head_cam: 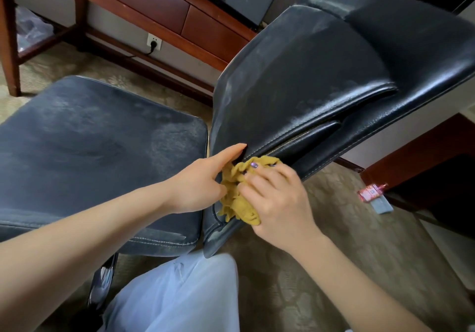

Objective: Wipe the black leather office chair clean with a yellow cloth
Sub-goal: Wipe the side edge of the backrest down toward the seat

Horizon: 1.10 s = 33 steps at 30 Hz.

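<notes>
Presently: yellow cloth (239, 193) is bunched at the near lower edge of the chair's backrest (308, 74), just right of the seat (90, 139), and pressed at the stitched seam. The cloth is soft and light and crumples freely, so it is best gripped as a wad. Right hand (277, 198) does so, fingers curled over it. Left hand (200, 185): forefinger straight, tip on the backrest edge. Its other fingers are hidden behind the cloth; cannot tell whether they pinch it. Leather looks smooth, dusty and firmly padded. The chair is likely heavy and may swivel, so steady that edge.
</notes>
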Motion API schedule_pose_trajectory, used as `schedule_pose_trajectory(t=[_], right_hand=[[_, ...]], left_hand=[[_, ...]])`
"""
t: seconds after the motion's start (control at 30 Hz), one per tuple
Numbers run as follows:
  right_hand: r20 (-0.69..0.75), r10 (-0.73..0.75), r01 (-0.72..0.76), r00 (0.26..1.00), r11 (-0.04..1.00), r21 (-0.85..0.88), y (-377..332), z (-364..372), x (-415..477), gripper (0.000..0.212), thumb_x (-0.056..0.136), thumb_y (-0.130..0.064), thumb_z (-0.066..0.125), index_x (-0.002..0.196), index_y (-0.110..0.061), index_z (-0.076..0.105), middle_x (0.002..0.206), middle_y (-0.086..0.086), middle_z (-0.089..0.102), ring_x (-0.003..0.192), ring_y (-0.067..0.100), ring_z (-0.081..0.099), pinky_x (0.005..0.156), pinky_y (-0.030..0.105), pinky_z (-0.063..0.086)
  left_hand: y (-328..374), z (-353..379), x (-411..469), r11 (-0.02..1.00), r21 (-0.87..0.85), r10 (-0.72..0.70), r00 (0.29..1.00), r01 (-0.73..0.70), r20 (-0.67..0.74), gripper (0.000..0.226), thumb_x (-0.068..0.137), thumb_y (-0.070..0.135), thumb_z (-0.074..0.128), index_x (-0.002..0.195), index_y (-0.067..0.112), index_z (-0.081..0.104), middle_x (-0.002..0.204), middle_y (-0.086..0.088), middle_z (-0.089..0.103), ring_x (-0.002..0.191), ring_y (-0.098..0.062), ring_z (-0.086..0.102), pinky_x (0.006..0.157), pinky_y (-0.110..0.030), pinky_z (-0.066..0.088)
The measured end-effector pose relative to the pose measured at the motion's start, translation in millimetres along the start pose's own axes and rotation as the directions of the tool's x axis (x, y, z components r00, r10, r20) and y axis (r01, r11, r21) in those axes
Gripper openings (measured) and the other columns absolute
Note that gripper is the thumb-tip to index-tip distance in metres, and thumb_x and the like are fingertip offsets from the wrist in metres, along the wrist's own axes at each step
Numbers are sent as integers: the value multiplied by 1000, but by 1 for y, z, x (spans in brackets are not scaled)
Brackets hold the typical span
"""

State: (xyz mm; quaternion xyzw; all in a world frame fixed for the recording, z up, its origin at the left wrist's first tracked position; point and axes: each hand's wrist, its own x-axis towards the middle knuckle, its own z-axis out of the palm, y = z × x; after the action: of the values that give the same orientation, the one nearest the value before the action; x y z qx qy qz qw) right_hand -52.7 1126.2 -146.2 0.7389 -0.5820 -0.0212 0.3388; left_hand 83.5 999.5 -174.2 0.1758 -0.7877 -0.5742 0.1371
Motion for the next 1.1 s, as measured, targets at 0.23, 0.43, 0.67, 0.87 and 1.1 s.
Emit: schedule_pose_trajectory(t=[0.23, 0.43, 0.67, 0.87, 1.1], right_hand=[[133, -69, 61, 989, 996, 64, -15, 20, -9, 17, 81, -14, 65, 96, -13, 75, 105, 4, 71, 110, 22, 59, 113, 30, 23], [213, -176, 166, 961, 984, 64, -23, 29, -8, 31, 89, -8, 45, 94, -13, 75, 102, 3, 71, 106, 22, 60, 108, 33, 37], [367, -310, 308, 877, 949, 65, -22, 32, -13, 33, 82, -1, 42, 76, -13, 72, 82, 2, 68, 88, 25, 60, 93, 33, 43], [398, -283, 287, 873, 957, 51, -15, 24, -30, 21, 79, -7, 55, 82, -18, 73, 85, -1, 70, 89, 22, 61, 101, 34, 39], [279, -196, 194, 940, 980, 34, -1, 7, -26, 13, 85, -13, 59, 79, -16, 71, 83, 2, 68, 87, 23, 61, 99, 34, 38]], left_hand=[[5, 0, 0, 999, 46, 21, 1000, -20, -20, 85, 84, -12, 41, 148, 39, 18, 151, 13, 30, 138, -7, 30, 97, -17, 36], [8, 1, 0, 994, 106, 17, 1000, -14, -25, 85, 84, -11, 42, 150, 36, 16, 154, 12, 26, 141, -9, 26, 101, -16, 29], [12, 3, -3, 995, 104, -3, 999, 7, -36, 87, 83, -12, 43, 150, 37, 15, 154, 13, 26, 132, -8, 38, 100, -21, 37], [11, 1, -4, 997, 81, -11, 1000, 13, -22, 86, 83, -11, 42, 149, 38, 16, 154, 9, 28, 129, -14, 44, 97, -24, 42], [7, 2, -3, 999, 49, 11, 999, -10, -30, 86, 84, -11, 42, 149, 38, 15, 153, 6, 30, 109, -12, 49, 99, -34, 44]])
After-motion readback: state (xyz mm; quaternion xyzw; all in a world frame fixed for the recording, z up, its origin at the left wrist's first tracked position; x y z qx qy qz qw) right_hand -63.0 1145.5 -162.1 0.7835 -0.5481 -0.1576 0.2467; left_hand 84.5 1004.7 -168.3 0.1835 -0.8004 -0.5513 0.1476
